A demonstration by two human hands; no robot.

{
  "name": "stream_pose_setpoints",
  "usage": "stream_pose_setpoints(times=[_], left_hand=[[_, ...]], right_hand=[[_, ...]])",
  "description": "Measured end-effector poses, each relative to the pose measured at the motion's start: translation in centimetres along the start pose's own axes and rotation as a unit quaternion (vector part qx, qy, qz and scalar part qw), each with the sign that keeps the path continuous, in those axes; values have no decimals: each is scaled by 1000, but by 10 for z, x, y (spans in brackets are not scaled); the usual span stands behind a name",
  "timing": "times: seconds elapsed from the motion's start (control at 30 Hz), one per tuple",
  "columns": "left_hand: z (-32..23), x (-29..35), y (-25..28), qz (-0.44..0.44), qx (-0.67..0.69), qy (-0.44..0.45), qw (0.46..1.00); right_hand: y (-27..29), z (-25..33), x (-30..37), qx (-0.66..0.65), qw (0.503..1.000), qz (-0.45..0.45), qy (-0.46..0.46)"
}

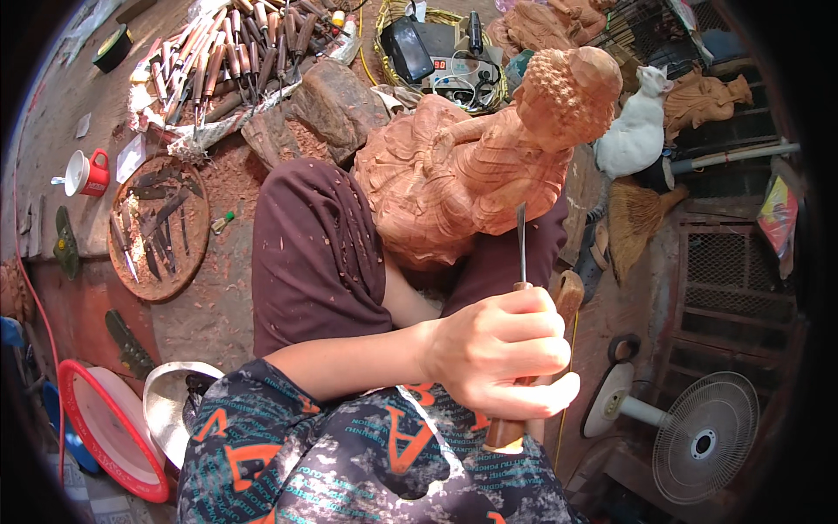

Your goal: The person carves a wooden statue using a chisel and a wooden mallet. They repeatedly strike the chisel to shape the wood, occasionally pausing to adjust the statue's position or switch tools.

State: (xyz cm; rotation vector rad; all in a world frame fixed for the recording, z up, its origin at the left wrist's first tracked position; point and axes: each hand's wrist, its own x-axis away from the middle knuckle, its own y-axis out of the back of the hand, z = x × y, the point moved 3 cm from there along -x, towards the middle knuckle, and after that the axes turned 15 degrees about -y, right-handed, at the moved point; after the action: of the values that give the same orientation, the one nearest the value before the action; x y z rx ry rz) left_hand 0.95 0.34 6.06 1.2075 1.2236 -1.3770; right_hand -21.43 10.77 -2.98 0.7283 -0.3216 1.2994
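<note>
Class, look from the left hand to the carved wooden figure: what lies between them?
In the head view, the chisel blade spans the stretch from the left hand toward the carved wooden figure, above a dark trouser leg; contact is unclear.

Below us we see a worn brownish floor, strewn with wood chips near some rough brown blocks. On our left it carries a round wooden board, with a small green-handled tool just beside it. Past the board we find a red mug and a white paper; farther up, a round black container. Ahead of us sits a yellow wicker basket; on our right we see a straw broom.
</note>
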Motion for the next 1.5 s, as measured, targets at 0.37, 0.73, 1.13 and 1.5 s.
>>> stream_pose_setpoints(times=[0.37, 0.73, 1.13, 1.5], left_hand=[[0, 30, 40, -6, -76, 202, 976], [11, 7, 66, 1, -57, 174, 983], [19, 36, 58, -83, 41, 172, 981], [27, 51, 73, -22, -16, 256, 966]], right_hand=[[-5, 15, 8, -9, 998, -51, 44], [-50, 35, 28, 331, 929, -38, 161], [-116, 188, -50, -43, 908, -105, 402], [-117, 175, -66, 80, 892, -184, 404]])
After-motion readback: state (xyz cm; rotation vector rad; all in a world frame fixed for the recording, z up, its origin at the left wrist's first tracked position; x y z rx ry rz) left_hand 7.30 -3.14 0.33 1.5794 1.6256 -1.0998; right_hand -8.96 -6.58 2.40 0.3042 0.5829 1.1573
